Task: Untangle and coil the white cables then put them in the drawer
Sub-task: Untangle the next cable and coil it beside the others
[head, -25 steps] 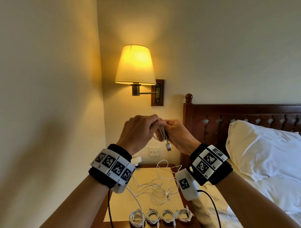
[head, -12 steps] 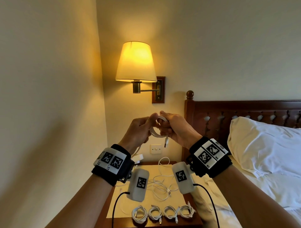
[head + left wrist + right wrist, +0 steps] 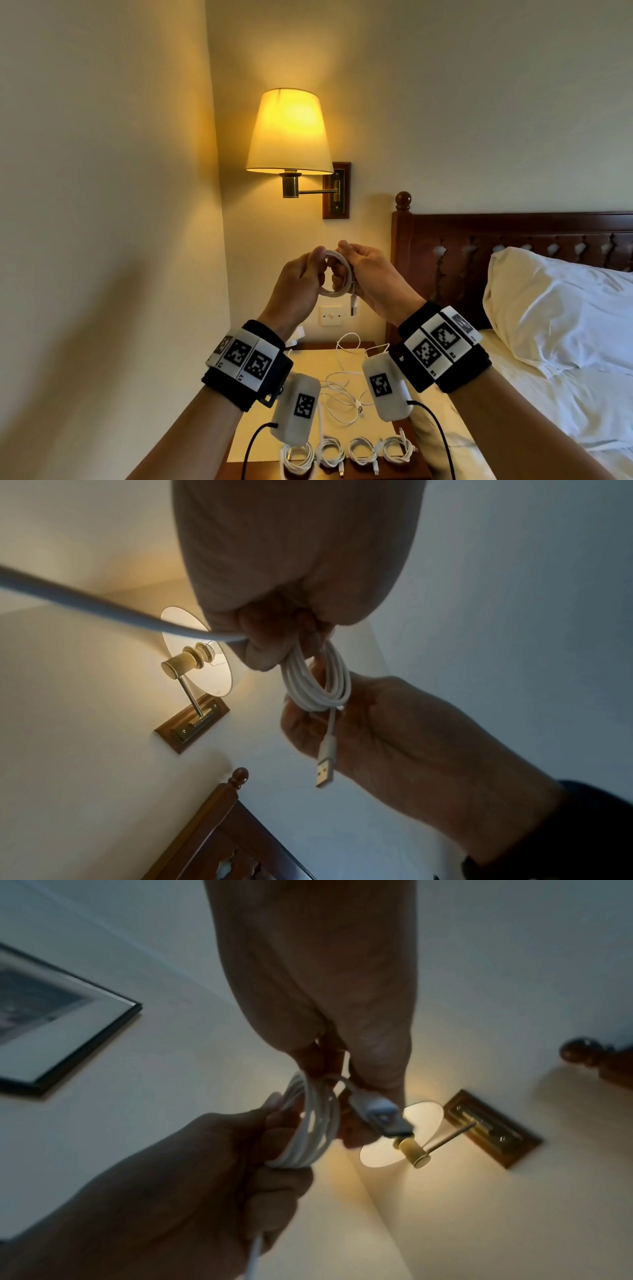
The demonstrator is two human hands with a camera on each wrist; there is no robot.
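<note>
On the left, my left hand (image 3: 297, 281) is up at chest height in front of the wall, fingers curled round one side of the small round coil of thin white cable (image 3: 337, 274). In the left wrist view a free run of that same white cord trails away from my fingers, so I judge this coil is not quite wound up yet.

Moving across: my right hand (image 3: 371, 279) pinches the opposite side of the coil, fingers folded over the loops, and the silver-tipped white USB plug (image 3: 353, 305) hangs straight down from it, between my two wrists.

Down below sits the dark wooden bedside table with its pale top (image 3: 310, 359). In the middle of it lies a loose heap of white cables still in a tangle (image 3: 342, 387), with loops spilling toward the wall. Along the front edge, four neatly coiled white cables (image 3: 346, 454) sit in a row, side by side.

So by my reckoning: four coils done, a fifth in my hands, the heap still to sort. No drawer shows in any view, and nothing has gone into one as far as I can see.

Far right, only the white pillow (image 3: 555, 308) on the bed.
</note>
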